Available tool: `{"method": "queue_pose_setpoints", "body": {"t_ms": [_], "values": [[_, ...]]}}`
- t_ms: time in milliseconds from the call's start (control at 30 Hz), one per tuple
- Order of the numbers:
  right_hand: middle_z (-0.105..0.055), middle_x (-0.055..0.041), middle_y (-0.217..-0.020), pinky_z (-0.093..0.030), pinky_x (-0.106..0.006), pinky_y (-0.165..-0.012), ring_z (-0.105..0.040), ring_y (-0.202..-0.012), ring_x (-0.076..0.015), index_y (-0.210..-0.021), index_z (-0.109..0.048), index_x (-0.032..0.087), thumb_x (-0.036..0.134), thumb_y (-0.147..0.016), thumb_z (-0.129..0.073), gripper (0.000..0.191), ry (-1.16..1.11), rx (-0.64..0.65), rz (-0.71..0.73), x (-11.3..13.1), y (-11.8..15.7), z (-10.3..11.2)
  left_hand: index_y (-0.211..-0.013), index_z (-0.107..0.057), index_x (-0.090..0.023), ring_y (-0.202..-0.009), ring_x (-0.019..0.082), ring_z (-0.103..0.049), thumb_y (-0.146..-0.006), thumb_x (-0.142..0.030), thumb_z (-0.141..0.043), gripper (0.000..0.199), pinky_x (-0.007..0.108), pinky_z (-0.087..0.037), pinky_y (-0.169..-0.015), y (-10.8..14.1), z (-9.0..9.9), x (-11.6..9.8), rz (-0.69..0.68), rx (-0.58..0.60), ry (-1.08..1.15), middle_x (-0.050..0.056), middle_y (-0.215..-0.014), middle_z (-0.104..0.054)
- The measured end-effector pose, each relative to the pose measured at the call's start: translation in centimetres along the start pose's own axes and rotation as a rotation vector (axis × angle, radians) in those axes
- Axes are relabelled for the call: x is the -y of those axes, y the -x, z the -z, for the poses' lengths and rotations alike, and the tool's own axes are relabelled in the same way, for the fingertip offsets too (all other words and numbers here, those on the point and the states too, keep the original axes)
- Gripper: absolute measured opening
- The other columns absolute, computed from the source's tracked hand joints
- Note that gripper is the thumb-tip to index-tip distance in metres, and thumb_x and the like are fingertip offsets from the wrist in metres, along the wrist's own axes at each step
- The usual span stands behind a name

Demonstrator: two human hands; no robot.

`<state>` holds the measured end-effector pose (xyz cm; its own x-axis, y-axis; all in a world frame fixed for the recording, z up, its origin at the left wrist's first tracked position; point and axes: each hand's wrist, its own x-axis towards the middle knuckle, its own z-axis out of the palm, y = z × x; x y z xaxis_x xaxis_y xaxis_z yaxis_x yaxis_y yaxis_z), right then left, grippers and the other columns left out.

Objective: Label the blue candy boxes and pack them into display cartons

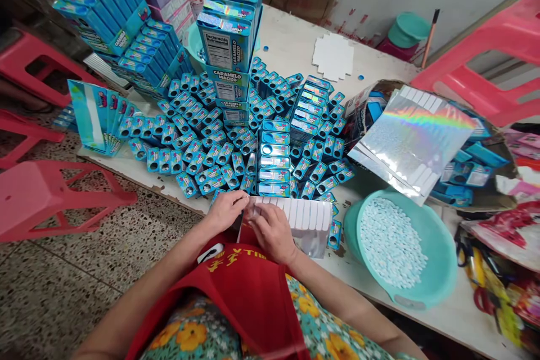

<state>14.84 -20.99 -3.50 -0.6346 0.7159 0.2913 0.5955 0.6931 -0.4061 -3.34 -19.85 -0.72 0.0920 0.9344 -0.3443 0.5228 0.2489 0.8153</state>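
A silvery sticker sheet (310,219) with a row of white strips along its top lies at the table's front edge, before my body. My right hand (274,232) has its fingers curled over the sheet's left end. Close beside it, my left hand (225,211) is closed, thumb and fingertips pinched by the sheet's corner; whatever lies between them is too small to make out. Just beyond my hands stands a row of blue candy boxes (274,162) in a display tray, some with shiny strips on top. Many small blue boxes (198,143) stand upright around it.
A tall stack of filled display boxes (230,48) rises at the back. To the right are a teal basin (442,259) of small pale pieces and a carton with more silvery sheets (411,135). Scissors (483,299) lie far right. Red stools (54,197) stand left.
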Motion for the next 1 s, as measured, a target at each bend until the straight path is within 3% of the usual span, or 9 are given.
{"method": "queue_pose_setpoints", "body": {"t_ms": [67, 233, 400, 567, 667, 767, 867, 1000], "values": [[-0.06, -0.0103, -0.113, -0.049, -0.041, -0.084, -0.054, -0.101, -0.0246, -0.105, -0.061, 0.022, 0.021, -0.087, -0.052, 0.02, -0.009, -0.008, -0.004, -0.1, -0.2, 0.3, -0.072, -0.057, -0.017, -0.066, 0.012, -0.049, -0.087, -0.032, -0.036, 0.03, 0.022, -0.036, -0.063, 0.0, 0.0, -0.1, -0.013, -0.001, -0.016, -0.002, -0.068, -0.056], [-0.062, -0.0132, -0.103, -0.051, -0.039, -0.075, -0.056, -0.089, -0.0237, -0.13, -0.047, 0.017, 0.024, -0.089, -0.049, 0.041, 0.063, -0.002, -0.096, 0.0, -1.1, 0.5, -0.063, -0.05, -0.017, -0.062, 0.012, -0.044, -0.088, -0.034, -0.036, 0.034, 0.023, -0.035, -0.061, 0.4, 0.1, -0.8, -0.083, 0.024, -0.051, -0.001, -0.064, -0.051], [-0.059, -0.0135, -0.116, -0.049, -0.04, -0.081, -0.056, -0.103, -0.0255, -0.136, -0.041, 0.022, 0.02, -0.089, -0.051, 0.048, 0.045, -0.049, -0.046, -0.2, -0.5, 0.1, -0.063, -0.05, -0.017, -0.062, 0.012, -0.045, -0.088, -0.035, -0.038, 0.033, 0.022, -0.035, -0.059, 0.8, -0.2, -0.8, -0.038, 0.026, 0.029, -0.002, -0.062, -0.052], [-0.059, -0.0119, -0.122, -0.048, -0.041, -0.085, -0.053, -0.111, -0.0259, -0.131, -0.047, 0.024, 0.02, -0.087, -0.053, 0.044, 0.012, -0.043, 0.005, -0.5, 0.3, -0.4, -0.07, -0.057, -0.017, -0.064, 0.013, -0.05, -0.087, -0.033, -0.039, 0.03, 0.022, -0.037, -0.06, 0.9, -0.4, -0.7, 0.027, 0.007, 0.087, -0.001, -0.066, -0.058], [-0.063, -0.0096, -0.116, -0.047, -0.04, -0.082, -0.056, -0.107, -0.0239, -0.114, -0.059, 0.025, 0.019, -0.087, -0.053, 0.028, -0.023, -0.063, -0.012, -0.4, 0.3, 0.0, -0.072, -0.059, -0.017, -0.063, 0.013, -0.051, -0.087, -0.035, -0.038, 0.031, 0.022, -0.038, -0.06, 0.7, -0.5, -0.4, 0.027, 0.011, 0.092, -0.001, -0.064, -0.057], [-0.069, -0.0054, -0.089, -0.046, -0.036, -0.073, -0.06, -0.085, -0.0197, -0.09, -0.063, 0.023, 0.019, -0.087, -0.053, 0.011, -0.116, -0.053, -0.017, 0.1, -0.4, 1.5, -0.076, -0.059, -0.017, -0.061, 0.013, -0.051, -0.088, -0.037, -0.036, 0.033, 0.023, -0.037, -0.06, 0.0, -1.0, 0.6, 0.043, -0.023, 0.025, -0.002, -0.061, -0.055], [-0.064, -0.0023, -0.072, -0.044, -0.031, -0.065, -0.058, -0.07, -0.0161, -0.081, -0.059, 0.021, 0.022, -0.087, -0.055, 0.008, -0.293, -0.066, -0.143, 0.5, -1.6, 4.2, -0.078, -0.06, -0.018, -0.062, 0.014, -0.052, -0.088, -0.034, -0.037, 0.03, 0.024, -0.037, -0.06, -0.7, -1.4, 1.8, 0.083, -0.076, -0.1, 0.0, -0.065, -0.058], [-0.06, 0.0, -0.07, -0.045, -0.027, -0.062, -0.056, -0.065, -0.0132, -0.077, -0.057, 0.021, 0.026, -0.086, -0.058, 0.01, -0.517, -0.138, -0.383, 0.2, -3.7, 7.6, -0.095, -0.061, -0.018, -0.09, 0.019, -0.057, -0.089, -0.035, -0.038, 0.029, 0.029, -0.042, -0.079, -0.2, -0.6, 0.9, 0.047, -0.341, -0.06, 0.007, -0.096, -0.064]]}}
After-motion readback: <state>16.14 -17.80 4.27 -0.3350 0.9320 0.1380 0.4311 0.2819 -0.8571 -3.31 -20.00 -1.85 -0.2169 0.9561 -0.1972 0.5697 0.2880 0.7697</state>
